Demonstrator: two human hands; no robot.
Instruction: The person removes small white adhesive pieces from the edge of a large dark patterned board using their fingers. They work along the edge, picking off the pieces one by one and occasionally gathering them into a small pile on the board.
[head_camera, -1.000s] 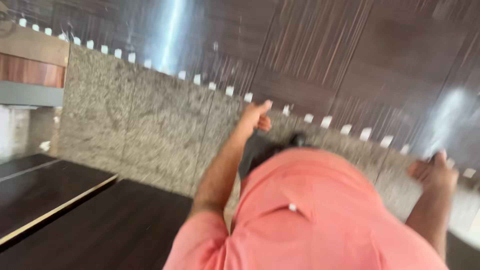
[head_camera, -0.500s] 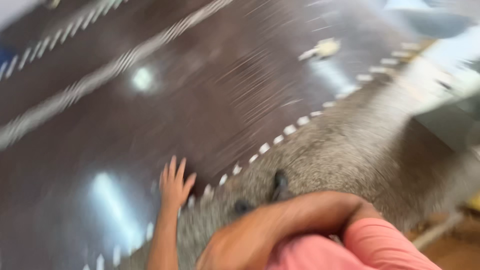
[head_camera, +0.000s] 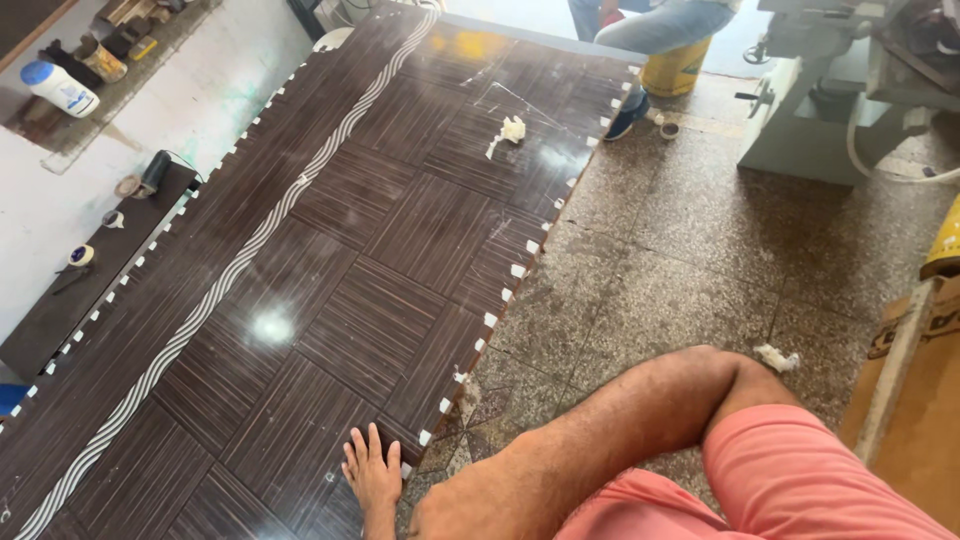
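Around the left hand (head_camera: 371, 472), flat at the dark laminated panel (head_camera: 330, 290) edge, the glossy surface lies open toward 11 and 12 o'clock. A crumpled white rag (head_camera: 511, 130) sits far off at 1 o'clock. The person's bent knee (head_camera: 600, 440) blocks 3 o'clock.

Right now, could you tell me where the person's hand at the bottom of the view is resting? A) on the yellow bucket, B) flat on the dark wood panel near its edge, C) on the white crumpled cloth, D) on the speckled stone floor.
B: the hand lies flat, fingers spread, on the dark wood panel just inside its edge, far from the white crumpled cloth farther up the panel.
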